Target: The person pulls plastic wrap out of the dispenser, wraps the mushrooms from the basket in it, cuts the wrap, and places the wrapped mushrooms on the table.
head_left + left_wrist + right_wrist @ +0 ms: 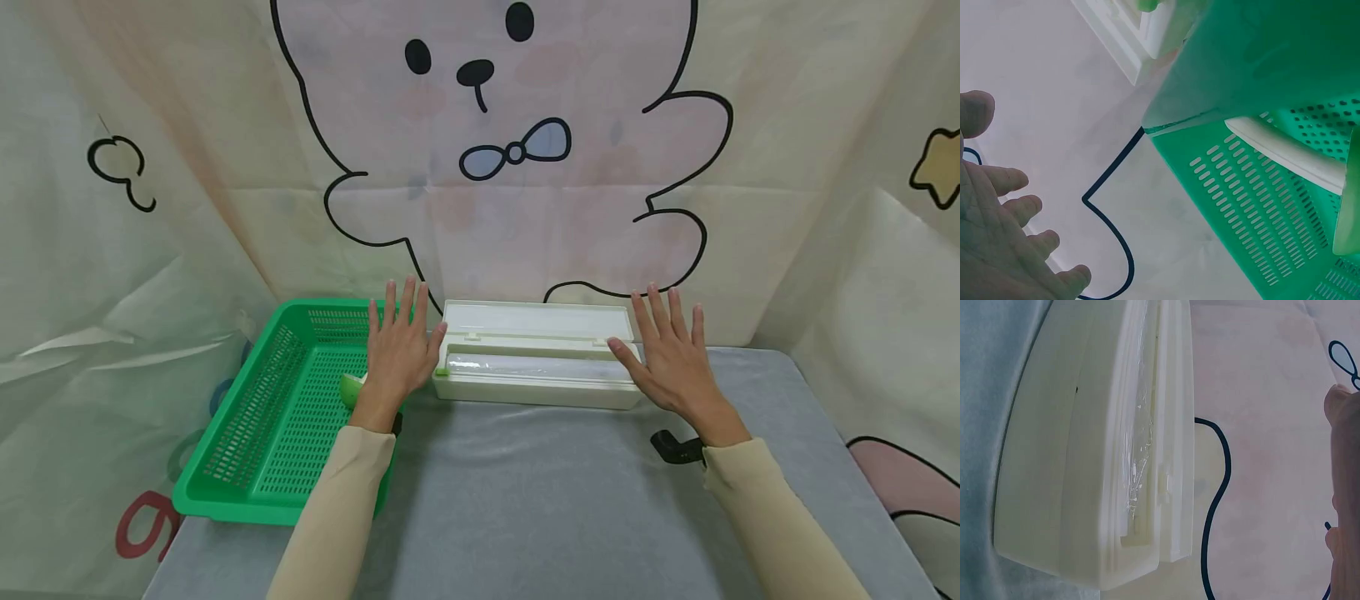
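Observation:
My left hand (pixel 400 354) is raised with its fingers straight and spread, over the right edge of a green plastic basket (pixel 197 492). Partly hidden behind that wrist, a green piece with a pale face (pixel 350 390) lies in the basket. A pale curved piece (pixel 1285 147) also shows there in the left wrist view. Between the hands stands a white cling film dispenser (pixel 536 393), its lid (pixel 536 318) tipped up and a roll of clear film (pixel 525 365) inside. Over its right end, my right hand (pixel 675 362) is likewise spread and holds nothing.
A grey cloth covers the table (pixel 540 500). Behind it hangs a pale curtain (pixel 480 225) printed with a cartoon bear, and similar sheets enclose both sides. A black wrist mount (pixel 675 447) sticks out beside the right wrist.

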`<state>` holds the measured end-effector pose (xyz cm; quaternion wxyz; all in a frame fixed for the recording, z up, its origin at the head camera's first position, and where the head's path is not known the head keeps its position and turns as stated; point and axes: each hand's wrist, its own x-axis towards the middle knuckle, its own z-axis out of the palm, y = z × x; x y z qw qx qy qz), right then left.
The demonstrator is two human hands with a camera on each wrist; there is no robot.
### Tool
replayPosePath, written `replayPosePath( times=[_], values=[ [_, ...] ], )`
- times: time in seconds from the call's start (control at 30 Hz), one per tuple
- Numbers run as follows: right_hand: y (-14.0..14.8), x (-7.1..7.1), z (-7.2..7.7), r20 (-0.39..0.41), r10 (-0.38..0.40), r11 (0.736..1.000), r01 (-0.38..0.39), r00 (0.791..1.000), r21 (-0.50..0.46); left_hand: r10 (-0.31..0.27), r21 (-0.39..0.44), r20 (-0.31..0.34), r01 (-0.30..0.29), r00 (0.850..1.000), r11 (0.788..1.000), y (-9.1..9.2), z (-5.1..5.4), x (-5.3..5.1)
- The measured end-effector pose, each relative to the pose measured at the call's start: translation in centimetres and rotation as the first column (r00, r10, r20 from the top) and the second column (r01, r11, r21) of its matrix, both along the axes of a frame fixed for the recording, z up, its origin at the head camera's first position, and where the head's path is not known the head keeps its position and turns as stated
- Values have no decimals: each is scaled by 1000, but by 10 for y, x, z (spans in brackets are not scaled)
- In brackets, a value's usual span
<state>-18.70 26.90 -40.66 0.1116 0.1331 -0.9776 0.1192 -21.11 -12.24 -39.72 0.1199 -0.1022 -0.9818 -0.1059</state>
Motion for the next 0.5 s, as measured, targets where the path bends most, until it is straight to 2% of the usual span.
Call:
replayPosePath(
  times=[0.27,0.5],
  values=[
    [-2,3,1,20,1,1000,-1,1000,-7,2,-24,10,-2,1000,1000,1,4,2],
    [0,6,1,41,1,1000,0,999,-18,0,-14,9,0,1000,1000,3,8,3]
  ],
)
